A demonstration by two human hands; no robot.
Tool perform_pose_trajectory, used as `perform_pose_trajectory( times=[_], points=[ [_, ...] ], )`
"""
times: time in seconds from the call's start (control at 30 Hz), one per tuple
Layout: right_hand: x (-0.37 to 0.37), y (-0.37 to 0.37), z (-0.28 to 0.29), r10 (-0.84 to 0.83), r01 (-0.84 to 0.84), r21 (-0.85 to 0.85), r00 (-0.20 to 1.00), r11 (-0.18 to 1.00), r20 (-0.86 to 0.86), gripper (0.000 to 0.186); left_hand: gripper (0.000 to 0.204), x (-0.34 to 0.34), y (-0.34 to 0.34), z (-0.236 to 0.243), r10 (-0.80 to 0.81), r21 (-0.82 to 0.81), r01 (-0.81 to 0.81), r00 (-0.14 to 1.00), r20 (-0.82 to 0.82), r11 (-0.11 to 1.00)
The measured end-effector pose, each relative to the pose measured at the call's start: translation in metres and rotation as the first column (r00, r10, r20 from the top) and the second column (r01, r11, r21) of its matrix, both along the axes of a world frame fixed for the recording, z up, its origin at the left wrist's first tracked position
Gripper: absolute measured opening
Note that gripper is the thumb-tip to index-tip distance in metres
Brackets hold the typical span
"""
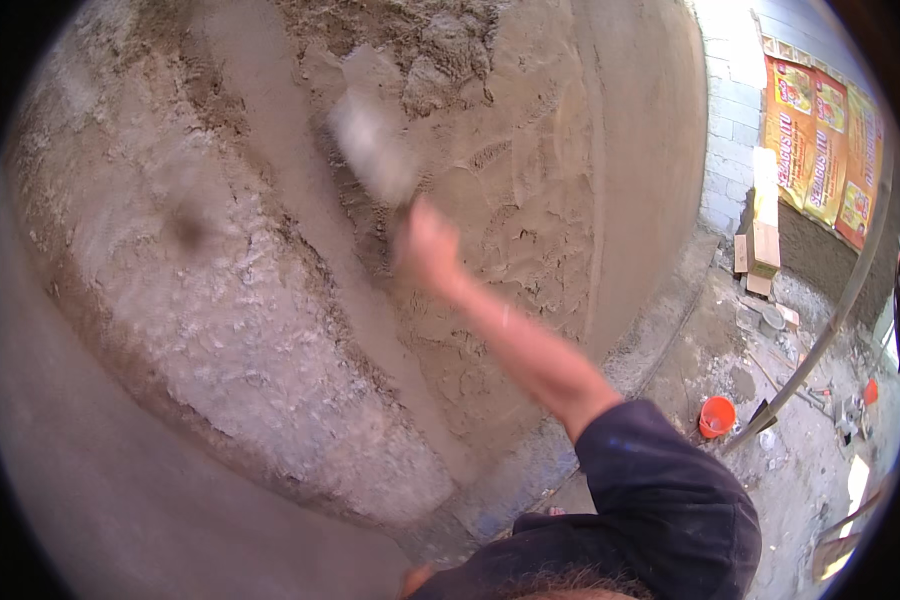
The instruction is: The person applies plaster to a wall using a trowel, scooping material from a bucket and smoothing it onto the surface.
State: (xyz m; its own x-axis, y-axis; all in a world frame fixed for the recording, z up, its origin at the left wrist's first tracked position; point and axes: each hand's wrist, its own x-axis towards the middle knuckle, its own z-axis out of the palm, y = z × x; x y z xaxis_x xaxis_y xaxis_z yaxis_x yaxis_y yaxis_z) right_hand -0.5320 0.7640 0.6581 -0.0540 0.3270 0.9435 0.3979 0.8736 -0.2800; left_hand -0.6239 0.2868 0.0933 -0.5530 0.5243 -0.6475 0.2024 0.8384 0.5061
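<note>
My right arm reaches up to a wall of wet brown mortar (530, 200). In my right hand (430, 245), closed round its handle, is a trowel (370, 145) whose pale blade is smeared by motion. The blade is at the mortar surface, beside a smooth vertical mortar strip (260, 110); whether it touches cannot be made out. Left of that strip lies a rough, whitish uncoated patch of wall (230, 300). At the lower edge a small bit of skin, seemingly my left hand (417, 578), shows past the dark shirt; its fingers are hidden.
On the floor to the right stands an orange bucket (716, 417), near a long curved pole (830, 330). Tools and debris are scattered beyond it. A cardboard box (763, 248) leans by the pale block wall (735, 130), where an orange and yellow printed banner (820, 140) hangs.
</note>
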Motion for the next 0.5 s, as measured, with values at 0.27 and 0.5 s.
perform_pose_trajectory(
  times=[0.27, 0.5],
  points=[
    [0.091, -0.107, -0.136, 0.549, -0.475, -0.463, 0.835, 0.748, 0.031, 0.042, 0.055, 0.031, 0.046, 0.003, 0.185, 0.206, -0.190, 0.982, 0.042, 0.960],
    [0.179, 0.081, 0.010, -0.059, 0.075, -0.136, 0.991, 0.988, 0.120, 0.035, 0.052, 0.072, 0.063, 0.038, 0.111, 0.124, -0.115, 0.993, 0.040, 0.986]
  ],
)
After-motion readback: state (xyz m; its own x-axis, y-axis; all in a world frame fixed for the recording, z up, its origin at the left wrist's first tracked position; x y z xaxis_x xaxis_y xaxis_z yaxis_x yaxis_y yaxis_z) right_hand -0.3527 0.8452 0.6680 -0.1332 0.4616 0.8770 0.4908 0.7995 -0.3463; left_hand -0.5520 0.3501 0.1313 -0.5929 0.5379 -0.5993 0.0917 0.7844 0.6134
